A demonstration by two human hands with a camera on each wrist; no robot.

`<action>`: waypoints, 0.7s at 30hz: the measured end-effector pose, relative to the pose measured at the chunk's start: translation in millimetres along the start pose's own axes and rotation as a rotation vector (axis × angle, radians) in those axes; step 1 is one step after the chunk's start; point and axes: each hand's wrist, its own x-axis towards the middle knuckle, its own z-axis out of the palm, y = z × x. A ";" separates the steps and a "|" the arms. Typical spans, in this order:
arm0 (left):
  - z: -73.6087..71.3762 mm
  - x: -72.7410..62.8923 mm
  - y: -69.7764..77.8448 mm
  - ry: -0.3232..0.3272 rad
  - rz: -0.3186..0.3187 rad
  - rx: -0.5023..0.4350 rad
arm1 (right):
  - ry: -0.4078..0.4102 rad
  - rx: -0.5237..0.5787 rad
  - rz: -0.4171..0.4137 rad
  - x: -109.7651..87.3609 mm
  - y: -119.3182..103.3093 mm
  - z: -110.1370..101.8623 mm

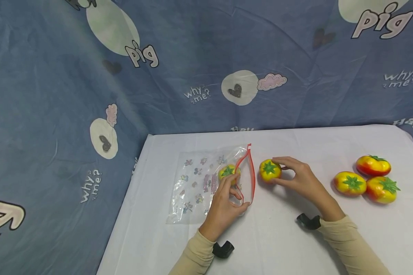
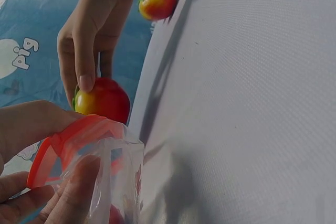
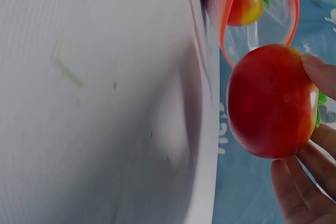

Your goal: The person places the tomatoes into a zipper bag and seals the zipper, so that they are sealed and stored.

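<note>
Three red-yellow fruits (image 1: pixel 350 183) lie near table's (image 1: pixel 272 240) right edge. Right hand (image 1: pixel 301 176) pinches another (image 1: pixel 270 170); left hand (image 1: pixel 222 208), one clear-plastic bag (image 1: pixel 179 194) holding a fifth (image 1: pixel 224 172).

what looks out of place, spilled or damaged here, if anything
Nothing looks spilled or broken. In the right wrist view, though, a pale green streak and a few dark specks mark the otherwise plain white tablecloth; whether stains or debris, I can't tell. The red-edged zip bag and tomato-like fruits look in order.
</note>
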 end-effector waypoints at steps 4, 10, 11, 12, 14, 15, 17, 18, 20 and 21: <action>-0.2 0.0 0.0 -0.001 0.002 0.001 | -0.006 0.016 -0.013 2.6 -2.5 5.6; -0.7 -0.1 0.7 -0.006 -0.001 -0.004 | -0.022 0.033 -0.026 7.7 -8.6 12.8; -0.8 -0.1 0.8 -0.007 -0.002 -0.003 | -0.024 0.037 -0.029 8.9 -9.9 13.9; -0.8 -0.1 0.9 -0.008 -0.004 -0.001 | -0.024 0.044 -0.034 10.1 -11.1 15.2; -1.1 -0.1 1.0 -0.009 -0.006 0.001 | -0.028 0.050 -0.040 12.3 -13.2 17.8; -1.2 0.0 1.1 -0.010 -0.006 0.000 | -0.029 0.053 -0.043 13.5 -14.0 19.1; -1.4 0.0 1.1 -0.013 -0.006 -0.003 | -0.033 0.059 -0.049 15.5 -15.6 21.8; -1.6 0.1 1.1 -0.014 -0.006 -0.005 | -0.036 0.064 -0.054 16.4 -16.1 23.2; -1.9 0.2 1.1 -0.017 -0.006 -0.010 | -0.042 0.070 -0.058 17.9 -17.0 25.9; -2.0 0.2 1.2 -0.017 -0.007 -0.011 | -0.044 0.075 -0.060 18.7 -17.5 27.0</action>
